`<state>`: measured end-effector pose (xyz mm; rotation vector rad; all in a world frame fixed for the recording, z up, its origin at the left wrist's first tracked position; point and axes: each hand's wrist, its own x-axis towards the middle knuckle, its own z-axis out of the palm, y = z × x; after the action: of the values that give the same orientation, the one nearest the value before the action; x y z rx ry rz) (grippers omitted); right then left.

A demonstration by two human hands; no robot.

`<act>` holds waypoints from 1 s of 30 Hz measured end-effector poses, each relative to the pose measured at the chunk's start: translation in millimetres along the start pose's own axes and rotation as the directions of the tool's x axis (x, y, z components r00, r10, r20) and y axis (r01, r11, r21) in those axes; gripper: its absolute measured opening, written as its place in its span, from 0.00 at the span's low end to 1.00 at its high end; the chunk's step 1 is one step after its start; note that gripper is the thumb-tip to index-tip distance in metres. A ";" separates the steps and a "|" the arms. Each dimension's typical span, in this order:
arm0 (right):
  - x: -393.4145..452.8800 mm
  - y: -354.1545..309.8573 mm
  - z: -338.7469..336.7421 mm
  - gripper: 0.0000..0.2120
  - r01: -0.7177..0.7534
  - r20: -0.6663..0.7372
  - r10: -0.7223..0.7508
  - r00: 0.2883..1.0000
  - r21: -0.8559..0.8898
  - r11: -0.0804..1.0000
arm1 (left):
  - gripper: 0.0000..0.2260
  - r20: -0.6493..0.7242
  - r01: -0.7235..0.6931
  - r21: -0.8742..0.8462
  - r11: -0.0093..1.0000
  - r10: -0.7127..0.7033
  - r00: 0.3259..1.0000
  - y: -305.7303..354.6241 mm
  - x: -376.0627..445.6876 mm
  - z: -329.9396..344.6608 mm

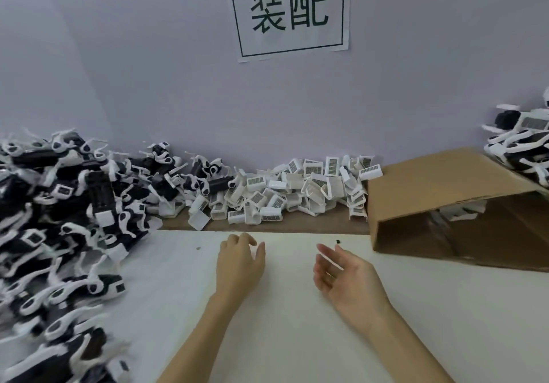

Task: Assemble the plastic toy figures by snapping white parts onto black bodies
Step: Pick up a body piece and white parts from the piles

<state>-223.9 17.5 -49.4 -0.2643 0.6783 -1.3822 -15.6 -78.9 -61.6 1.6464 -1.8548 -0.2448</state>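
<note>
A big heap of black-and-white toy figures (59,219) covers the left side of the table. Along the back wall lies a pile of small white parts (297,192) with barcode-like panels. My left hand (239,264) hovers palm down over the white mat, fingers loosely curled, holding nothing that I can see. My right hand (344,278) is held palm up and to the left with its fingers relaxed and empty. Both hands are in front of the white parts pile, apart from it.
A cardboard box (445,201) lies tipped on its side at the right, its opening facing me. More assembled figures (523,151) are stacked on top of it. A white mat (297,338) covers the table; a small dark speck (338,242) lies near my right fingertips. A paper sign (289,11) hangs on the wall.
</note>
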 end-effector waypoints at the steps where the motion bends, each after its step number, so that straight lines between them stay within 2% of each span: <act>1: 1.3 0.2 0.0 0.17 0.002 -0.002 -0.002 1.000 -0.001 1.000 | 0.17 0.018 0.001 0.121 0.993 -0.003 1.000 -3.6 17.2 -0.9; 4: 3.9 3.1 0.0 0.15 0.008 -0.020 -0.008 1.000 -0.007 1.000 | 0.21 0.062 -0.053 0.440 0.896 0.029 0.998 -18.1 77.7 -10.1; 9: 8.7 1.7 -0.1 0.16 0.001 0.018 0.000 1.000 -0.045 0.999 | 0.29 0.021 -0.092 0.672 0.734 0.105 0.994 -39.7 165.3 -23.2; 12: 17.4 0.8 -1.5 0.18 -0.012 0.030 0.013 0.999 -0.044 0.999 | 0.33 0.102 -0.185 0.753 0.631 0.166 0.981 -44.7 200.5 -17.4; 15: 22.4 1.1 -2.9 0.17 -0.035 0.031 0.036 0.999 -0.046 0.998 | 0.33 0.162 -0.195 0.792 0.578 0.110 0.981 -48.2 223.0 -11.5; 18: 21.0 1.2 -0.9 0.15 -0.044 0.043 0.047 0.998 -0.068 0.997 | 0.35 0.155 -0.159 0.834 0.528 0.052 0.986 -47.7 230.4 -4.6; 22: 17.1 -0.5 -1.5 0.14 -0.026 0.034 0.029 0.999 -0.081 0.996 | 0.36 0.128 -0.154 0.877 0.455 0.087 0.988 -41.2 224.2 -6.5; 24: 16.3 -1.4 -1.8 0.14 -0.016 0.025 0.018 1.000 -0.082 0.997 | 0.34 0.179 -0.194 0.870 0.453 0.077 0.981 -42.9 212.0 -13.3; 26: 14.5 -1.3 -1.7 0.14 -0.009 0.024 0.012 1.000 -0.093 0.996 | 0.29 0.219 -0.229 0.835 0.500 0.079 0.972 -42.9 191.0 -21.4; 30: 11.1 -1.5 -1.3 0.19 0.000 0.019 0.002 1.000 -0.116 0.993 | 0.21 0.134 -0.233 0.736 0.635 0.201 0.970 -19.8 129.2 -38.1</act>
<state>-225.5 6.8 -52.7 -0.3691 0.7446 -1.3398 20.7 -194.4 0.6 1.8824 -2.3353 0.7126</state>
